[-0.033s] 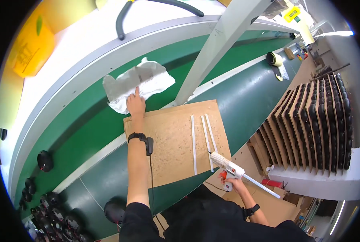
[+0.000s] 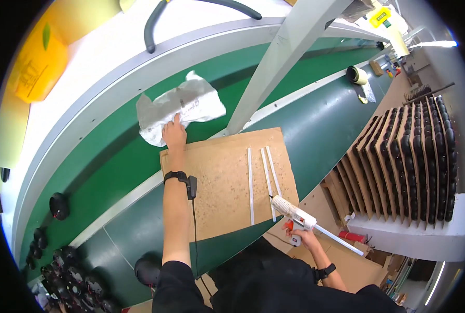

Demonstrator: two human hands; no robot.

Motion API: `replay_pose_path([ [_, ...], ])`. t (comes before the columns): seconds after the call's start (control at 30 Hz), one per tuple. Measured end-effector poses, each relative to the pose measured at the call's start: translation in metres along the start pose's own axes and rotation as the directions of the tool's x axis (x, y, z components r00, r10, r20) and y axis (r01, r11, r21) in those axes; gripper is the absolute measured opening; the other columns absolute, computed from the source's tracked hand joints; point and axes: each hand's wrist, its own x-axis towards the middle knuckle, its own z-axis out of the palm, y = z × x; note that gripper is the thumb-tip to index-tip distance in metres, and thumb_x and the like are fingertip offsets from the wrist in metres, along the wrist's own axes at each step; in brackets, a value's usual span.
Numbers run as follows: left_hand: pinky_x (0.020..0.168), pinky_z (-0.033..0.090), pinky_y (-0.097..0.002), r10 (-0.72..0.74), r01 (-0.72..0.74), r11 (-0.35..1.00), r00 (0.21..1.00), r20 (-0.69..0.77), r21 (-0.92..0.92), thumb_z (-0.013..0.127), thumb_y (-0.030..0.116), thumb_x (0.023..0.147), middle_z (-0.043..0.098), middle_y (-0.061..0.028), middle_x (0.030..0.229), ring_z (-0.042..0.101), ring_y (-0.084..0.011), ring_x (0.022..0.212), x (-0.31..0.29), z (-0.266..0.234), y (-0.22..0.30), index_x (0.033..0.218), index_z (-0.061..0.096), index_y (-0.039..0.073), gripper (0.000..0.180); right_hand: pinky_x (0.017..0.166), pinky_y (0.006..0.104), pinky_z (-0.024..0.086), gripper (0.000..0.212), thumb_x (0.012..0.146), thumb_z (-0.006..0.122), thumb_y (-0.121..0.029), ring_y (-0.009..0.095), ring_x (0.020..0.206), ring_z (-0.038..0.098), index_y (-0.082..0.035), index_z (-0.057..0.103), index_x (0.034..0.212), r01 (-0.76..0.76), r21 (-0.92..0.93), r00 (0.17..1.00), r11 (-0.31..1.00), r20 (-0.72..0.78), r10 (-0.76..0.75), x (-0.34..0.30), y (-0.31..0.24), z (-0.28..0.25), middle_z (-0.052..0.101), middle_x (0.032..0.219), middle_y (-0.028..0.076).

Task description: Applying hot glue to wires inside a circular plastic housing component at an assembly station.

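Note:
My left hand (image 2: 174,134) reaches over the green belt (image 2: 119,136) to a crumpled white bag (image 2: 162,113). Its index finger is stretched out against the bag, and the hand is not closed round it. In my right hand (image 2: 306,238) is a white hot glue gun (image 2: 295,213), with a long glue stick (image 2: 338,241) sticking out of its back. The gun's nozzle is at the right side of a brown cardboard sheet (image 2: 217,182), beside several white glue sticks (image 2: 251,185) lying there.
Dark round parts (image 2: 78,279) crowd the lower left. A slanted grey post (image 2: 274,73) rises past the cardboard. A tape roll (image 2: 356,75) lies at the far right of the bench (image 2: 316,122). Cardboard layers with black round parts (image 2: 404,156) stand at right. Pliers (image 2: 150,31) rest on the upper shelf.
The white bag has shifted slightly and its folds have changed under my left hand. My right hand keeps the glue gun in nearly the same place.

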Motion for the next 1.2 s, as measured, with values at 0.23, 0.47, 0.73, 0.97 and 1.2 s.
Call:
replay_pose_path([
  [0.23, 0.093, 0.048, -0.0437, 0.145, -0.24, 0.816, 0.966, -0.216, -0.526, 0.062, -0.007, 0.075, 0.063, -0.0143, 0.094, 0.06, -0.0341, 0.101, -0.096, -0.119, -0.011, 0.1, 0.073, 0.01, 0.032, 0.07, 0.0327, 0.052, 0.034, 0.077, 0.058, 0.005, 0.02, 0.079, 0.065, -0.001, 0.06, 0.11, 0.003, 0.113, 0.996, 0.994, -0.091, 0.007, 0.018, -0.025, -0.012, 0.069, 0.102, 0.015],
  [0.47, 0.113, 0.035, -0.0469, 0.123, -0.122, 0.98, 0.992, -0.004, -0.159, 0.064, -0.004, 0.079, 0.04, -0.0226, 0.149, 0.041, -0.0419, 0.135, -0.184, -0.196, -0.014, 0.143, 0.051, 0.013, 0.068, 0.074, 0.0354, 0.051, 0.04, 0.079, 0.058, 0.002, 0.023, 0.08, 0.064, -0.002, 0.054, 0.119, 0.038, 0.069, 0.999, 0.997, -0.033, -0.036, 0.044, -0.039, 0.002, 0.068, 0.102, 0.018],
  [0.73, 0.096, 0.047, -0.0463, -0.246, 0.371, 0.811, 0.918, 0.312, -0.452, 0.064, 0.008, 0.088, 0.061, -0.0263, 0.12, 0.058, -0.0439, 0.112, -0.282, -0.175, -0.058, 0.138, 0.05, 0.002, 0.053, 0.062, 0.0301, 0.051, 0.029, 0.101, 0.06, -0.03, 0.018, 0.071, 0.066, -0.008, 0.055, 0.118, 0.003, -0.051, 0.99, 0.999, -0.139, -0.01, 0.041, -0.043, 0.053, 0.07, 0.099, 0.013],
  [0.97, 0.094, 0.048, -0.0436, 0.041, 0.056, 0.82, 0.987, 0.156, -0.57, 0.062, 0.006, 0.082, 0.063, -0.0202, 0.113, 0.057, -0.039, 0.111, -0.253, -0.142, -0.069, 0.12, 0.065, 0.005, 0.038, 0.067, 0.0323, 0.057, 0.036, 0.102, 0.058, -0.037, 0.019, 0.08, 0.069, -0.007, 0.055, 0.121, 0.011, -0.196, 0.991, 0.981, -0.125, -0.036, 0.025, -0.049, 0.094, 0.069, 0.101, 0.012],
  [1.2, 0.103, 0.045, -0.0433, 0.118, -0.082, 0.829, 0.993, 0.028, -0.553, 0.068, 0.015, 0.085, 0.062, -0.0187, 0.124, 0.056, -0.0379, 0.12, -0.213, -0.213, -0.064, 0.133, 0.056, 0.005, 0.051, 0.071, 0.0388, 0.061, 0.031, 0.099, 0.063, -0.032, 0.025, 0.098, 0.069, -0.006, 0.06, 0.116, 0.064, -0.245, 0.958, 0.967, -0.257, -0.129, -0.016, -0.044, 0.129, 0.068, 0.112, 0.012],
])
